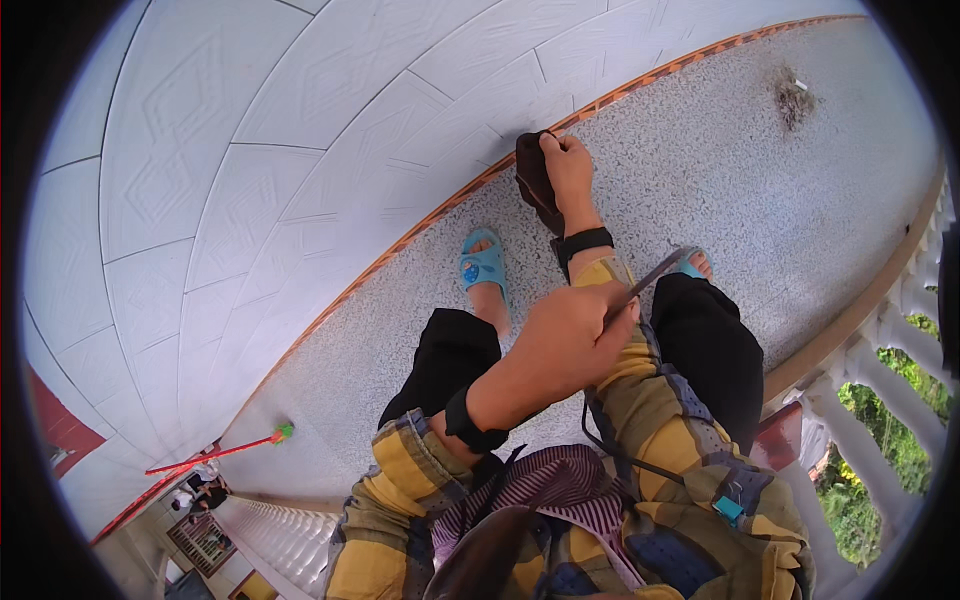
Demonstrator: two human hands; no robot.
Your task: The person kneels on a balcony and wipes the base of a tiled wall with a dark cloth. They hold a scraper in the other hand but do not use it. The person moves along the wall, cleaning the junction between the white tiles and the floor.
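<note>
cloth, brown, is gripped in the right hand, beside the tiled wall. the left hand pinches a thin dark strip over the right sleeve.

Thin strip partly hidden by left fingers; distant figure blurred

Item 1: dark brown cloth, one piece; soft, bunched and creased; elongated, upper end pinched in the right hand, the rest hanging alongside the fingers and wrist.

Item 2: thin strip, one piece; narrow, straight, dark grey-brown, material indeterminable; held between thumb and fingers of the left hand, slanting up rightward, apart from Item 1.
</note>
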